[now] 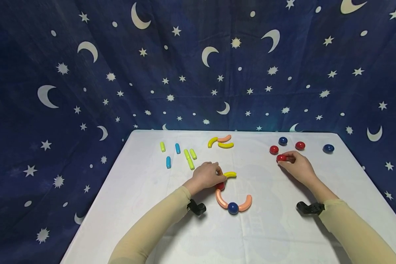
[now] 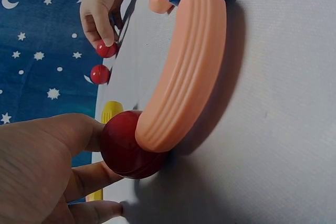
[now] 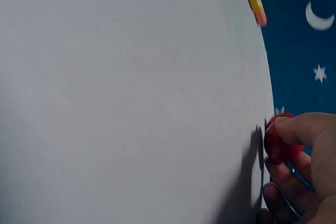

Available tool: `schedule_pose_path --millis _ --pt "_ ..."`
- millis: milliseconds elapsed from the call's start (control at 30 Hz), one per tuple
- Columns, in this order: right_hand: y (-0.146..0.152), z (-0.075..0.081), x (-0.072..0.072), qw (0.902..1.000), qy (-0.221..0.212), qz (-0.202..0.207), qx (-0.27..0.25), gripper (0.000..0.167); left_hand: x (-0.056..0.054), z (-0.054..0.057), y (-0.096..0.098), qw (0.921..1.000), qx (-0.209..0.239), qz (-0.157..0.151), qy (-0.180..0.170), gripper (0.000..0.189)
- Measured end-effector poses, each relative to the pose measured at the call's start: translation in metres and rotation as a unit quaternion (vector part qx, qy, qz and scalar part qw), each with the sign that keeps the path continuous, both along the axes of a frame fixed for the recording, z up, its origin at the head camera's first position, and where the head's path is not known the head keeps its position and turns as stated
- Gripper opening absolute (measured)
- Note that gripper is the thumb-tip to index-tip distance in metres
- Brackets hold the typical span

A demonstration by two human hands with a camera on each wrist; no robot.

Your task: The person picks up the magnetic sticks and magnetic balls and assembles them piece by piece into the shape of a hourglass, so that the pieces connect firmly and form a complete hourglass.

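Note:
My left hand (image 1: 206, 175) grips a red ball (image 2: 126, 145) between thumb and fingers. A ridged salmon curved piece (image 2: 186, 72) runs from that ball to a blue ball (image 1: 233, 208), with a second salmon curved piece (image 1: 245, 204) on the blue ball's other side. Just past the left fingertips, a yellow curved piece (image 1: 230, 175) adjoins the red ball, partly hidden by the hand. On the right, my other hand (image 1: 300, 169) pinches another red ball (image 3: 278, 142) with its thumb and fingers, close over the white table.
Near the right hand lie red balls (image 1: 274, 149) and blue balls (image 1: 328, 148). Yellow and salmon curved pieces (image 1: 226, 145) sit at the back middle. Short green sticks (image 1: 189, 159) and blue sticks (image 1: 168, 162) are at left. A star-patterned curtain (image 1: 184, 66) hangs behind the table.

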State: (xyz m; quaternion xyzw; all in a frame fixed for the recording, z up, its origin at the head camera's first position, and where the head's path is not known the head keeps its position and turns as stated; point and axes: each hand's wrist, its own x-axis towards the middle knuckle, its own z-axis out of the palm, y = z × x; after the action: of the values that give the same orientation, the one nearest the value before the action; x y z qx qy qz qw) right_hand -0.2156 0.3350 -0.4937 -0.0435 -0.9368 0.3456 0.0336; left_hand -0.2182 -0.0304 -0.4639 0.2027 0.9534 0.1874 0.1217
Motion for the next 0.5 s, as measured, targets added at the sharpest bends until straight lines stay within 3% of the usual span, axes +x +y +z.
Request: schedule_pose_path --millis 500 --pt "-0.063 0.002 0.017 0.9955 -0.039 0.083 -0.025 0.048 0.001 0.003 0.0 1.0 0.0 0.0 -0.004 0.022"
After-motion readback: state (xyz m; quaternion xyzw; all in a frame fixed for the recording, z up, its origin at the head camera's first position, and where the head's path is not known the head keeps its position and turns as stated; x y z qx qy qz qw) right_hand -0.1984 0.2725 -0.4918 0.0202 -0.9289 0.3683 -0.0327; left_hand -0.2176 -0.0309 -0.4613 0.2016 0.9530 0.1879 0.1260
